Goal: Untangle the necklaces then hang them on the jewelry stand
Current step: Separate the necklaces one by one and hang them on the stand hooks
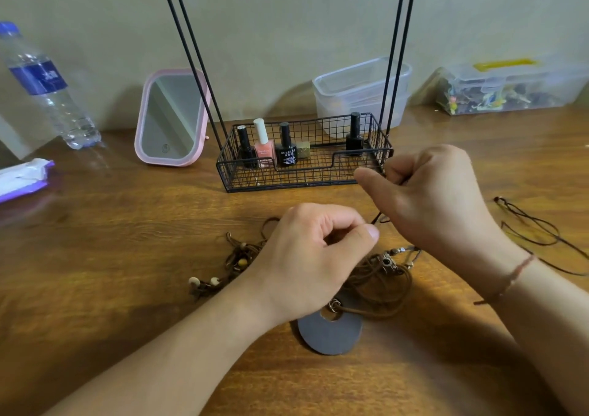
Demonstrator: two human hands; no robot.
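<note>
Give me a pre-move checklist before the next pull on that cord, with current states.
1. Left hand pinching the cord: ok, thumb and forefinger closed on it.
2. Right hand holding the same dark cord: ok, fingers curled round it.
3. Cord free of the brown tangle: not ok, it runs down into the pile.
4. Round grey pendant clear of the pull: cannot tell, its cord joins the tangle.
5. Jewelry stand upright and in front: ok; hooks mostly out of frame.
6. Separated thin necklace kept apart on the right: ok.
</note>
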